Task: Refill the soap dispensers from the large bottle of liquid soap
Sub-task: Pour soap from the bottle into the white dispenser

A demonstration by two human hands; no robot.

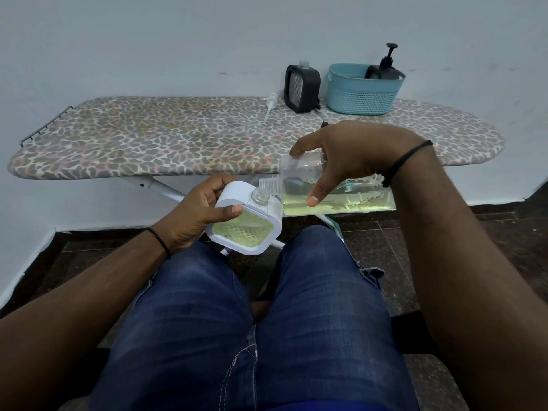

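We see a seated person's lap in blue jeans (258, 321), with both bare arms reaching forward over the knees. The left hand (195, 215) is wrapped around a white soap dispenser (246, 223), thumb across its top and fingers behind, holding it tilted above the left thigh. Pale yellow-green soap shows through its clear patterned window, and its clear threaded neck is uncovered and points up and to the right.

The right hand (353, 157) grips a large clear bottle (320, 191) from above, thumb on the near face and fingers curled over the far side. The bottle lies nearly on its side, with yellow soap pooled along its lower half. Its open threaded mouth touches, or nearly touches, the dispenser's neck; we cannot tell whether soap is flowing. Each wrist wears a thin black band.

Beyond the hands stands an ironing board (148, 137) with a leopard-print cover, set against a pale wall. Toward its far right edge, a black dispenser (302, 88) stands upright with its neck uncovered. Just left of it lies a white pump top (270, 105). Just to the right sits a teal basket (363, 91), holding another black dispenser with its pump (387, 65) fitted.
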